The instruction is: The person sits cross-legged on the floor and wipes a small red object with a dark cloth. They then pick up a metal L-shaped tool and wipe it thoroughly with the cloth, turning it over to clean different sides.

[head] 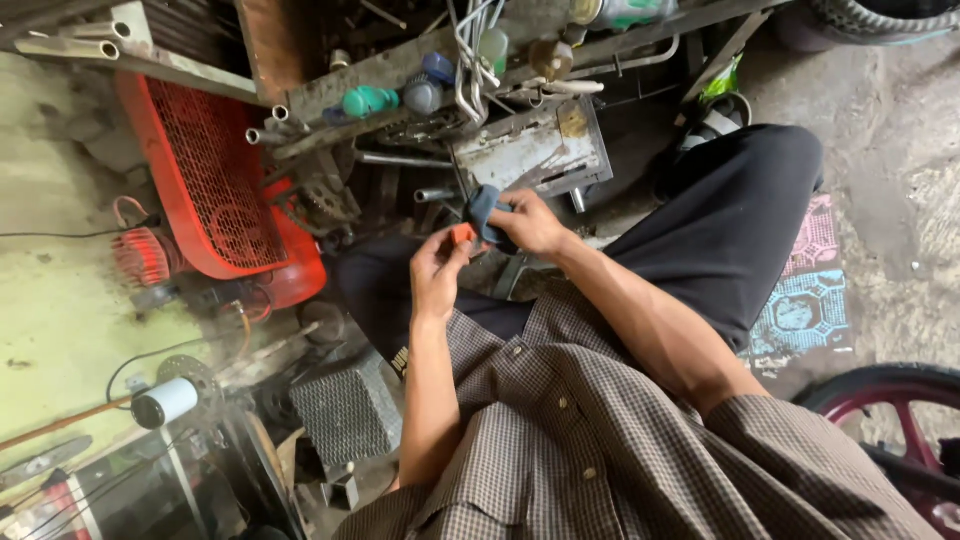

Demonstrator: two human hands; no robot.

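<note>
Your hands at the cluttered rack
Your left hand (437,268) pinches a small orange piece (462,234); your right hand (530,222) grips a blue cloth (483,210), perhaps touching the piece; bottles (368,100) lie on the metal rack (400,68).

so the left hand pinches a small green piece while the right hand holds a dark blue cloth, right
Not quite. In the head view the small piece pinched by the left hand is orange, not green. The right hand does hold the dark blue cloth, close beside it.
</note>
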